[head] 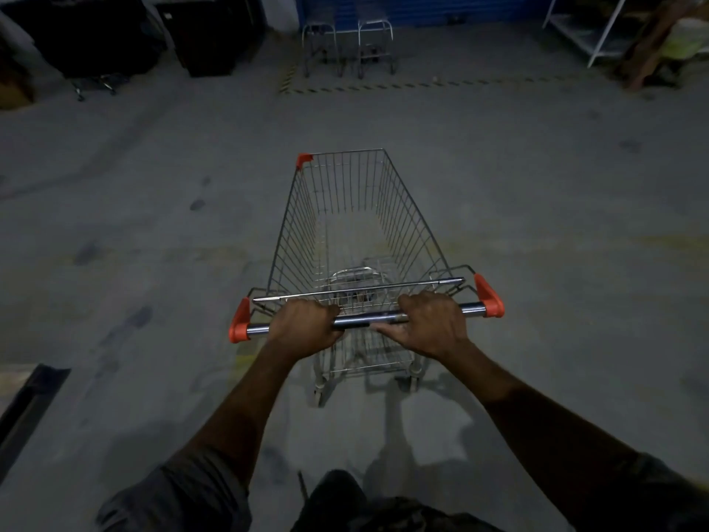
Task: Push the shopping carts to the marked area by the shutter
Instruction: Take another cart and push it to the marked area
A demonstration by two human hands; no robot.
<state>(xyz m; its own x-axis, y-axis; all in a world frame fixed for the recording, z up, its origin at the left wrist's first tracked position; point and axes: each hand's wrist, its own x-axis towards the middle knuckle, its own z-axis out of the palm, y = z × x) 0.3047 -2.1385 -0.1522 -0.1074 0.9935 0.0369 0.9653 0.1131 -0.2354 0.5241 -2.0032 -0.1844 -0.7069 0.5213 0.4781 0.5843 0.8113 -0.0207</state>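
Fig.: I see L hand [305, 324] & R hand [431, 324], fingers [329, 311] curled round the handle bar [368, 318] of the shopping cart [345, 209], mid-frame, nose toward 12 o'clock. Parked carts [347, 48], striped floor tape [383, 87] & blue shutter [422, 5] at 12 o'clock.

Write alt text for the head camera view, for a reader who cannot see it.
A person's left hand and right hand grip the handle of an empty wire shopping cart on a concrete floor. Ahead, two more carts stand behind striped floor tape, in front of a blue shutter.
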